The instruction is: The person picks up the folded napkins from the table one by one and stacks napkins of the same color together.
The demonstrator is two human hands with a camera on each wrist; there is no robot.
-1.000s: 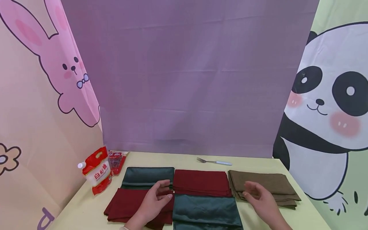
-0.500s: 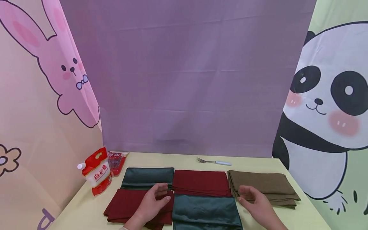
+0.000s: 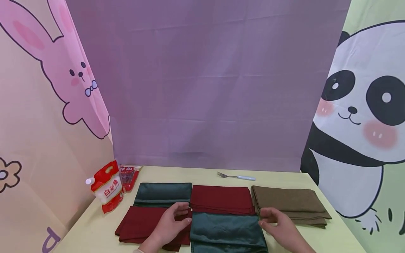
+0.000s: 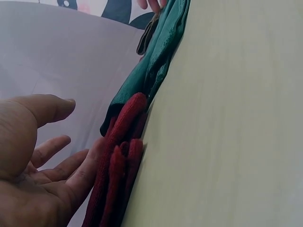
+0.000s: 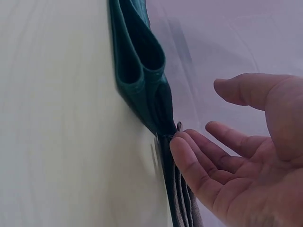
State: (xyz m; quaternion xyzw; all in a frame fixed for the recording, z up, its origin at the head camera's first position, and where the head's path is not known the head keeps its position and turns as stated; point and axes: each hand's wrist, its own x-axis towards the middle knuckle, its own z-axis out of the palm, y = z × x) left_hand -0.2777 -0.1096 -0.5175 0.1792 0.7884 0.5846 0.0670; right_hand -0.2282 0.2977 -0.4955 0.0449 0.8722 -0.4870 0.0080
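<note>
Folded cloths lie on a pale yellow table (image 3: 95,232). Near me is a dark green cloth (image 3: 226,232), with a dark red cloth (image 3: 142,223) on its left. Behind them lie another green cloth (image 3: 162,193), another red cloth (image 3: 221,198) and a brown cloth (image 3: 289,202). My left hand (image 3: 172,221) rests with relaxed fingers on the near red cloth (image 4: 116,156), at the near green cloth's left edge. At that cloth's right edge, by the brown cloth (image 5: 182,208), is my right hand (image 3: 273,219), fingers loosely spread. Neither hand holds anything.
A red and white spouted pouch (image 3: 105,188) stands at the table's left, a red packet (image 3: 128,175) behind it. A fork (image 3: 235,176) with a pale handle lies at the back. Purple, rabbit and panda backdrops enclose the table.
Both hands have come closer together, towards the two side edges of the near green cloth. The right hand moved left off the brown cloth.
</note>
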